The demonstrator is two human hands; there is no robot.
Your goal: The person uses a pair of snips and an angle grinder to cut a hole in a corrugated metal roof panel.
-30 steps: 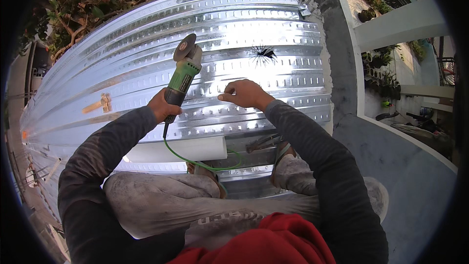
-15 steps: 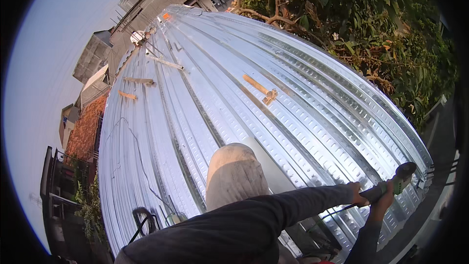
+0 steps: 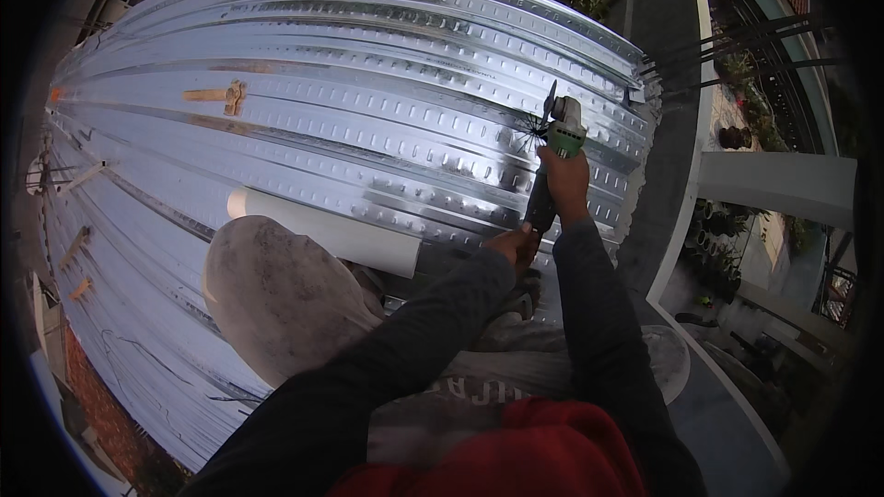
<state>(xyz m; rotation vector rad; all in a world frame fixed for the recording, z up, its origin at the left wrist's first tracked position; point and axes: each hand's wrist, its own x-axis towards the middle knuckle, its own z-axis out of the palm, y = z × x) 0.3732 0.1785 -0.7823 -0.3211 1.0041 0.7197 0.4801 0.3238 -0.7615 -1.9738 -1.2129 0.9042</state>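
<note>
An angle grinder (image 3: 543, 205) with a green and dark body is held upright in the picture, its metal head away from me. My right hand (image 3: 566, 182) wraps round the body just behind the head. Lower down, my left hand (image 3: 516, 247) grips the rear end of the same tool. The thin cutting disc (image 3: 551, 99) stands edge-on, close over the ribbed metal decking (image 3: 442, 143); whether it touches cannot be made out. Beside the disc, a dark spiky spot (image 3: 531, 132) shows on the metal.
A pale smooth tube-like piece (image 3: 322, 232) lies by my knee (image 3: 276, 299). Farther left rest a T-shaped wooden piece (image 3: 230, 97) and small wood scraps (image 3: 75, 247). Past the decking's ragged right edge runs a pale concrete ledge (image 3: 691, 138), with a drop to plants below.
My view has swung right and down, so the grinder now appears near the middle instead of at the lower right. Both hands remain on the grinder.
</note>
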